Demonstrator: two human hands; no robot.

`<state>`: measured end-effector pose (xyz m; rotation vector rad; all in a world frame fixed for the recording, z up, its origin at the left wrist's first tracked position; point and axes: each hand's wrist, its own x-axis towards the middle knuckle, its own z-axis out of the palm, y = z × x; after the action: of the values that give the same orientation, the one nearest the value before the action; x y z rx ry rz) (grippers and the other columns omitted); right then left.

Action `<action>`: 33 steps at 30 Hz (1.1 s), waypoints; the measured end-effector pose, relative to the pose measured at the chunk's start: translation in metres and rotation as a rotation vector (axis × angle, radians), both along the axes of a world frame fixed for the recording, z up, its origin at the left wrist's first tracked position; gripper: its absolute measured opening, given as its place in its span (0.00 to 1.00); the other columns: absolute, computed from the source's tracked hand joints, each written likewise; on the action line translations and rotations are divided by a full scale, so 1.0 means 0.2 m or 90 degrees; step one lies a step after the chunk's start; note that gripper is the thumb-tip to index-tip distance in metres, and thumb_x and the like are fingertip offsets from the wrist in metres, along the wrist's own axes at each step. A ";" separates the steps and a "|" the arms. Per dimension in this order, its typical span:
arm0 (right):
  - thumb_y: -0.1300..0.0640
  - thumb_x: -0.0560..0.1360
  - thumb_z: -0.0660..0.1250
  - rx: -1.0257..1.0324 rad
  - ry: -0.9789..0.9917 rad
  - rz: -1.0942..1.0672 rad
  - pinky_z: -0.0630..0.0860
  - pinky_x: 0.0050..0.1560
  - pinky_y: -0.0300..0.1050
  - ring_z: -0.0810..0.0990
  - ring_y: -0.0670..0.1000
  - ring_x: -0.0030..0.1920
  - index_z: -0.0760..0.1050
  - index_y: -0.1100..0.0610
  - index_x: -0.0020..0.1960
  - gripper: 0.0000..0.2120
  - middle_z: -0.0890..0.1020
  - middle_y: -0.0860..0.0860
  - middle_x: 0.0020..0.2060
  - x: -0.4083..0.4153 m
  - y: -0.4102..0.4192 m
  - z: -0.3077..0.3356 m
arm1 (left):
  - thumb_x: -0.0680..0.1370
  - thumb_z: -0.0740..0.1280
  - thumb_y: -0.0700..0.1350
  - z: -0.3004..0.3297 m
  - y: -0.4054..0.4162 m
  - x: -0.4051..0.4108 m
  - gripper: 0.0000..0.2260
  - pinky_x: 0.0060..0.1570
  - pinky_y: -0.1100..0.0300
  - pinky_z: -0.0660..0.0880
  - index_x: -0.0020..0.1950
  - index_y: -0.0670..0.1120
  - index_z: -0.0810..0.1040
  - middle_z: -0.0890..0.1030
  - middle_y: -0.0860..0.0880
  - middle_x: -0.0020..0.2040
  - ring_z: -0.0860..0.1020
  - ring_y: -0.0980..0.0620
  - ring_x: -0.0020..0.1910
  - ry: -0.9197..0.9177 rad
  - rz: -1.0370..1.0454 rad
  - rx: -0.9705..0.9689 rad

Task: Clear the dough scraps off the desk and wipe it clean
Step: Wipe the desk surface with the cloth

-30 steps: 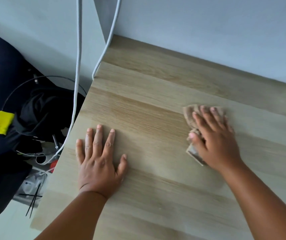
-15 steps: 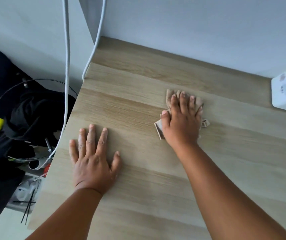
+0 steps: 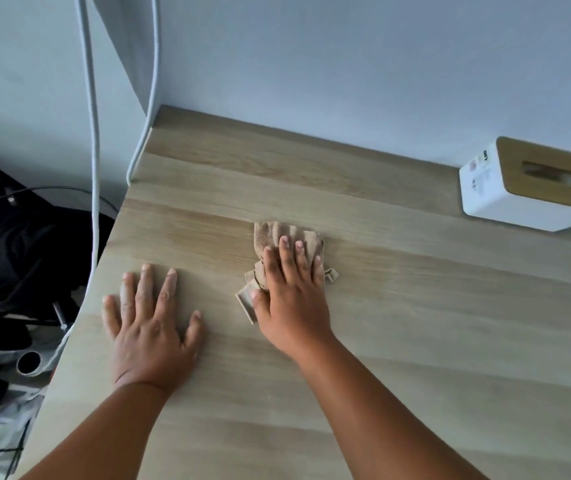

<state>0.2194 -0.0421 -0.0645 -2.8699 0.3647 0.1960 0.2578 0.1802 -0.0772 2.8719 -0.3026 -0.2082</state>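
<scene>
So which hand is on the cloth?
The right hand. It presses the tan cloth with straight fingers, while the left hand lies flat on the bare wooden desk.

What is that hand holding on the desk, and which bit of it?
The right hand presses a beige cloth flat on the desk, fingers straight over its middle, no curled grip. The left hand holds nothing.

From my remote feed: a pale blue-grey wall [image 3: 346, 64] meets the light wooden counter [image 3: 415, 341] in soft daylight; two white cables [image 3: 94, 168] hang down the corner over dark clutter [image 3: 17, 258] below.
</scene>
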 end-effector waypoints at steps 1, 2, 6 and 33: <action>0.43 0.81 0.58 0.007 -0.005 0.013 0.43 0.81 0.64 0.43 0.59 0.84 0.51 0.52 0.84 0.36 0.47 0.55 0.84 -0.04 0.00 0.00 | 0.76 0.55 0.64 0.00 0.00 0.00 0.36 0.80 0.38 0.45 0.82 0.51 0.61 0.53 0.44 0.84 0.47 0.43 0.84 0.001 0.000 -0.003; 0.44 0.81 0.59 0.014 -0.010 0.025 0.43 0.81 0.64 0.42 0.58 0.84 0.50 0.52 0.84 0.36 0.46 0.54 0.84 -0.08 0.00 0.00 | 0.76 0.54 0.64 0.01 0.00 0.00 0.36 0.80 0.38 0.45 0.82 0.51 0.61 0.54 0.44 0.84 0.47 0.43 0.84 0.001 0.001 -0.005; 0.44 0.80 0.60 0.006 -0.007 0.040 0.48 0.80 0.66 0.42 0.55 0.84 0.54 0.53 0.84 0.36 0.48 0.51 0.84 -0.26 -0.05 0.01 | 0.75 0.55 0.64 0.02 -0.01 0.00 0.36 0.80 0.39 0.44 0.82 0.51 0.62 0.55 0.43 0.84 0.48 0.42 0.84 0.000 0.003 -0.014; 0.35 0.79 0.50 -0.077 0.003 -0.374 0.59 0.77 0.68 0.60 0.62 0.81 0.66 0.54 0.80 0.36 0.63 0.58 0.80 -1.31 -0.79 -0.03 | 0.77 0.70 0.52 0.22 -0.62 0.00 0.26 0.72 0.40 0.65 0.74 0.48 0.71 0.69 0.44 0.76 0.66 0.38 0.73 0.005 -0.171 -0.114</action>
<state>-0.0419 -0.2008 -0.0714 -2.7264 1.2237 0.0712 0.2584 0.0569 -0.0338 2.6458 -0.6714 -0.2270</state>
